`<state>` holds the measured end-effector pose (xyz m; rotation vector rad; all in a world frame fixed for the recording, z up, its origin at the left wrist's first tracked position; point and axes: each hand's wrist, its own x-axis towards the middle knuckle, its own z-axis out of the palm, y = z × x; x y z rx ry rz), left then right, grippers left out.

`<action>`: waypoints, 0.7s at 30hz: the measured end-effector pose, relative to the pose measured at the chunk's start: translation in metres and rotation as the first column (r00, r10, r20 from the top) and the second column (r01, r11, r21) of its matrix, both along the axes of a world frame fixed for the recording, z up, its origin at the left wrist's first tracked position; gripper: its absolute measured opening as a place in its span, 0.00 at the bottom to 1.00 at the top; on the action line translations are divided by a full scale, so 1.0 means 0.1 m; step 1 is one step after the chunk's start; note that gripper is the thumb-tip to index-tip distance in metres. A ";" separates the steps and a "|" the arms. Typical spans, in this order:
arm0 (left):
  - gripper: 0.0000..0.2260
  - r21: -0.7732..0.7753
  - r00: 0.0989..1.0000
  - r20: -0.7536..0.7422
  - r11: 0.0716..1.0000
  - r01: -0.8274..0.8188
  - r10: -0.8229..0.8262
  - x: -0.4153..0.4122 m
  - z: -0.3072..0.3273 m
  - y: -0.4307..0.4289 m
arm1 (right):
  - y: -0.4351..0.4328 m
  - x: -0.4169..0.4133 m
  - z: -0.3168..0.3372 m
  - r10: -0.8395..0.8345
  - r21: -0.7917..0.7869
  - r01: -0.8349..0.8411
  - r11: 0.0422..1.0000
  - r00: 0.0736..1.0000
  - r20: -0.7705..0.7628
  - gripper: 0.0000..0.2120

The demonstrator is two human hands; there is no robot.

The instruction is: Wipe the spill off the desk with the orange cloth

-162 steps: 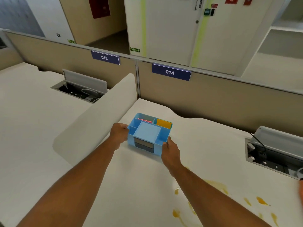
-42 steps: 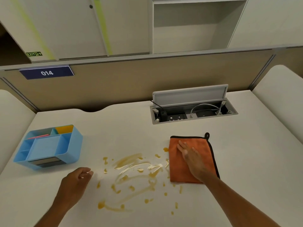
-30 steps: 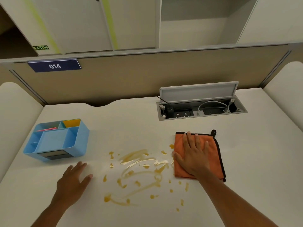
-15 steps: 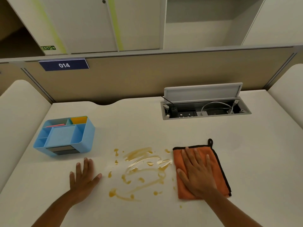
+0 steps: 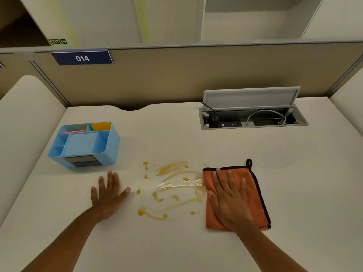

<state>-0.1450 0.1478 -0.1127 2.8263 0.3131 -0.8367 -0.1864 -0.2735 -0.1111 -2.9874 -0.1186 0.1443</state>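
Note:
An orange cloth [image 5: 253,195] with black trim lies flat on the white desk [image 5: 176,248], right of centre. My right hand [image 5: 227,199] rests palm down on its left half with the fingers spread, pressing it to the desk. The cloth's left edge touches the right side of the spill [image 5: 172,185], a patch of yellow-brown smears and drops in the middle of the desk. My left hand [image 5: 108,191] lies flat on the bare desk just left of the spill, fingers apart and holding nothing.
A light blue desk organizer [image 5: 82,144] stands at the back left. An open cable box [image 5: 253,118] with a raised lid is sunk into the desk at the back right. A beige partition [image 5: 176,79] closes the back, and white side dividers [image 5: 25,118] flank the desk.
My right hand has slid the cloth a little toward me along the spill's right edge. My left hand has opened flat beside the spill. The organizer now stands at the left.

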 end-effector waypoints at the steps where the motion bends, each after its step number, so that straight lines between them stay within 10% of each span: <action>1: 0.36 0.001 1.000 -0.002 1.000 0.000 0.000 0.01 0.01 0.00 | -0.04 -0.11 -0.02 -0.008 -0.008 0.008 1.000 1.000 -0.002 0.31; 10: 0.34 -0.038 0.999 0.012 0.999 -0.038 0.038 0.02 -0.01 0.01 | -0.15 0.40 0.02 -0.147 -0.008 0.147 0.989 0.989 -0.024 0.31; 21: 0.36 0.005 0.999 0.017 1.000 -0.030 0.030 0.02 -0.09 0.08 | 0.50 0.06 0.02 0.074 0.062 -0.074 0.995 0.997 0.012 0.29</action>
